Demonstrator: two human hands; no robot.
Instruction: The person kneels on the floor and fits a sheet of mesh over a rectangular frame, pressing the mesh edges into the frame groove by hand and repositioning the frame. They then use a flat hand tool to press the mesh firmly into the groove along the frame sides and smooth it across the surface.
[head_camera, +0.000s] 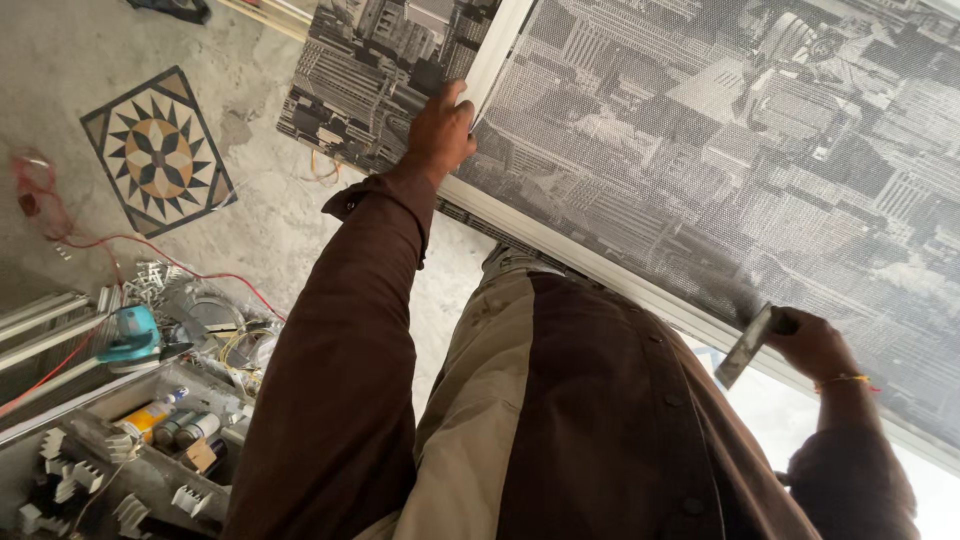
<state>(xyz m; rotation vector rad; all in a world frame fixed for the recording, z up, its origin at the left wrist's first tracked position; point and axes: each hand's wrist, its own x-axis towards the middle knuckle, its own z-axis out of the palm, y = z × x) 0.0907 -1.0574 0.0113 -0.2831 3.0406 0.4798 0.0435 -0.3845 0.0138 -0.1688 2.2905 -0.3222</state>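
Item: large panel (720, 150) printed with a grey city view seen from above, its pale frame edge (560, 245) running across in front of you.

Left hand (440, 125): you are gripping the panel's upright white strip (495, 55), fingers curled over its edge, brown sleeve (350, 330) stretching back from the panel toward you.

Right hand (815, 345): you are clenching it around a flat, dark, blade-like tool (745, 345), holding it just below the panel's lower frame edge; the tool's tip is pointing down and away from the panel. Whether the tool is touching the frame cannot be told. A thin band (845, 380) is sitting on that wrist.

Below and to the left of the panel: a grey floor with an inlaid star-pattern tile (155, 150), a red cable (150, 250) trailing across it, a teal power tool (135, 335), and an open tray (130, 450) holding small cans and white plastic fittings, all well apart from the panel.
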